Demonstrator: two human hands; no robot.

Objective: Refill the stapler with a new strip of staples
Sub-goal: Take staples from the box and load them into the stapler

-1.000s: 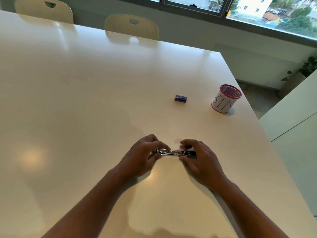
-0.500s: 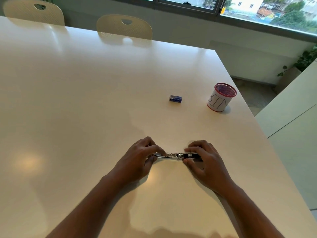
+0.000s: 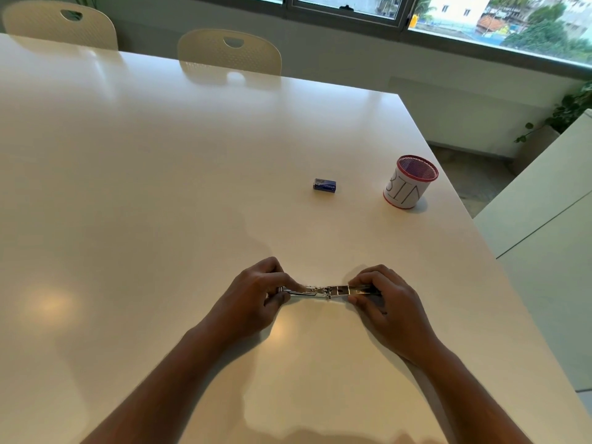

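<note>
A small metal stapler (image 3: pixel 326 290) lies spread open and flat on the white table (image 3: pixel 160 187), its shiny channel facing up. My left hand (image 3: pixel 256 293) pinches its left end between thumb and fingers. My right hand (image 3: pixel 384 299) grips the darker right end with curled fingers. A small blue staple box (image 3: pixel 324 185) lies farther back on the table, apart from both hands. No loose staple strip shows.
A white mesh cup (image 3: pixel 408 182) with a red rim and "BIN" written on it stands at the right, near the table's edge. Two cream chairs (image 3: pixel 229 52) are tucked at the far side. A white counter (image 3: pixel 544 200) lies beyond the right edge.
The stapler has been spread out longer between my hands, and my hands have drifted slightly apart. The view has shifted a little; the box and cup stay put.
</note>
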